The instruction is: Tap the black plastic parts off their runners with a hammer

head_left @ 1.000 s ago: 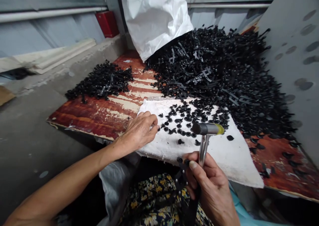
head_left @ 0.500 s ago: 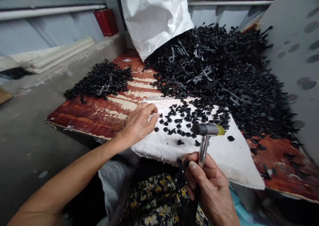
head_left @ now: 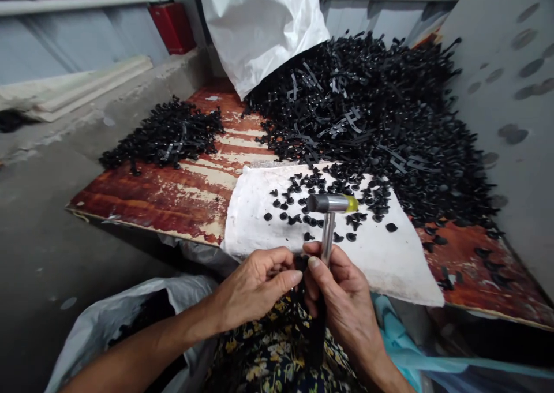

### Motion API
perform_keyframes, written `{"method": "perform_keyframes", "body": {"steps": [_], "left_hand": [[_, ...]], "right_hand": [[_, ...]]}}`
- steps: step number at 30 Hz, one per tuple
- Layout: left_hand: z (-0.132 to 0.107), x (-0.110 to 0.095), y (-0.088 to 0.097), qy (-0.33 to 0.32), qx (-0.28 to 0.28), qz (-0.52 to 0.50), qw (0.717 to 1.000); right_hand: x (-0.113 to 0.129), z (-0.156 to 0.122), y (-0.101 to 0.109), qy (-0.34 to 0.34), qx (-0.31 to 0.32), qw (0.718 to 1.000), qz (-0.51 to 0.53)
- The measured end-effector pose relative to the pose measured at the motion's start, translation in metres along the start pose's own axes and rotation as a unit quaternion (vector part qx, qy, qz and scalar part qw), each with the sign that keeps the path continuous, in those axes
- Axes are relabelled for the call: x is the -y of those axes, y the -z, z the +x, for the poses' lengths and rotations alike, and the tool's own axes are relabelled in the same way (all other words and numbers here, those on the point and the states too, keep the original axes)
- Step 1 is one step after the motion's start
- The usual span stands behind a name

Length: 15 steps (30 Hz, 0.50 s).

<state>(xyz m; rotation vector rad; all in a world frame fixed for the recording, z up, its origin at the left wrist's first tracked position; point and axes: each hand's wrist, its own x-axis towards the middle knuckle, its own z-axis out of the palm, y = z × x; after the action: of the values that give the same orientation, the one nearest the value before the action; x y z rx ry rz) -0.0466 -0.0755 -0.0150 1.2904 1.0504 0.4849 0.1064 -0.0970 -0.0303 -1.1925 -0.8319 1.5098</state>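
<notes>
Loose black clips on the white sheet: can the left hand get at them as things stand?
Probably yes. The left hand hovers at the sheet's near edge, and the clips lie just beyond, with nothing between. The hammer and right hand sit to its right, clear.

A peeling red-painted plywood board (head_left: 142, 199) carries a large heap of black plastic clips (head_left: 367, 116) at far right and a smaller heap (head_left: 164, 133) at far left. A white cloth (head_left: 255, 220) lies near the middle, scattered with loose clips (head_left: 294, 205); more lie directly on the board's right corner (head_left: 485, 260).
</notes>
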Motion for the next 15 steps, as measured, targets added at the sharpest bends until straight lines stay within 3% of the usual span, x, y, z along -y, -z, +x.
{"method": "perform_keyframes", "body": {"steps": [6, 11, 15], "left_hand": [[-0.0008, 0.0001, -0.0027, 0.030, 0.024, -0.074, 0.997], [-0.0027, 0.0054, -0.0077, -0.003, -0.004, -0.041, 0.999], [-0.0080, 0.0070, -0.0063, 0.013, -0.004, -0.050, 0.999]], "right_hand": [[0.0037, 0.0013, -0.0017, -0.009, 0.014, 1.000, -0.016], [0.0043, 0.0012, -0.0014, -0.003, 0.006, 1.000, -0.019], [0.0050, 0.0022, -0.0012, -0.005, 0.029, 0.999, -0.035]]}}
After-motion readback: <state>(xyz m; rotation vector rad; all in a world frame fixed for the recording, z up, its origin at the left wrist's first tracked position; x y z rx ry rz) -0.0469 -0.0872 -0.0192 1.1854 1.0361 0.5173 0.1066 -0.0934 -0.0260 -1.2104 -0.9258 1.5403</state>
